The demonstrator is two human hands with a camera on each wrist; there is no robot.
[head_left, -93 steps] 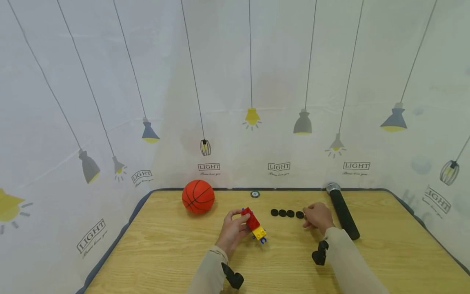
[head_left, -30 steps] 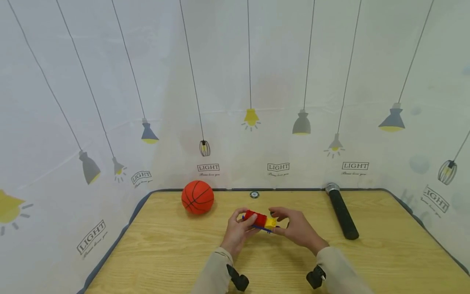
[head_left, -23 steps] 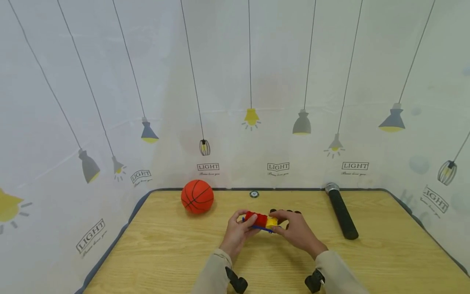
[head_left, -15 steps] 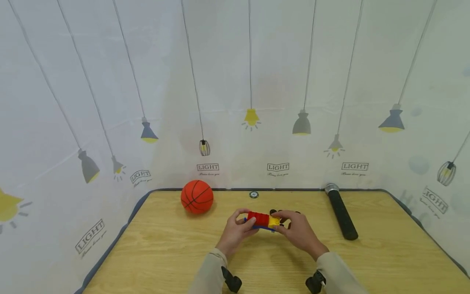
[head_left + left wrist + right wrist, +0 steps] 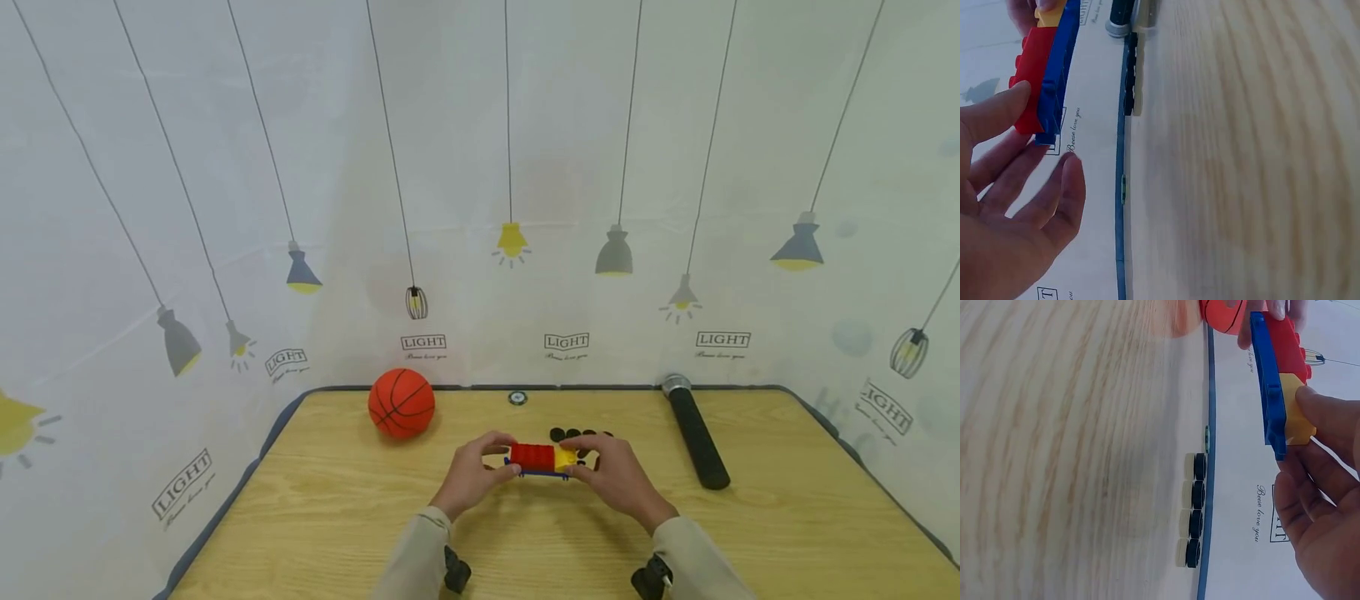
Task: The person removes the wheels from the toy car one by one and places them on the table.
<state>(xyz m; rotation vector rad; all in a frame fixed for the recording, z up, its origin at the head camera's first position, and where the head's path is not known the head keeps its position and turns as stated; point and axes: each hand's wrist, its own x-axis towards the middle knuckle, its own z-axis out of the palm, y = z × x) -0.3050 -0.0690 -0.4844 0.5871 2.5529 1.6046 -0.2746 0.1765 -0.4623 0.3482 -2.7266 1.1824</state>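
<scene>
Orange basketball (image 5: pixel 401 403) sits at far left of desk (image 5: pixel 315 517). Left hand (image 5: pixel 472 473) and right hand (image 5: pixel 615 475) each pinch an end of the brick toy (image 5: pixel 542 459), lifted above desk centre. Four black wheels (image 5: pixel 1195 509) lie behind it; black microphone (image 5: pixel 693 433) at right.

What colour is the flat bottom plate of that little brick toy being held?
Blue; the plate shows best in the right wrist view.

ball (image 5: pixel 401 403) far left, discs (image 5: pixel 579 434) behind toy (image 5: pixel 542 459), microphone (image 5: pixel 694 432) right.
</scene>
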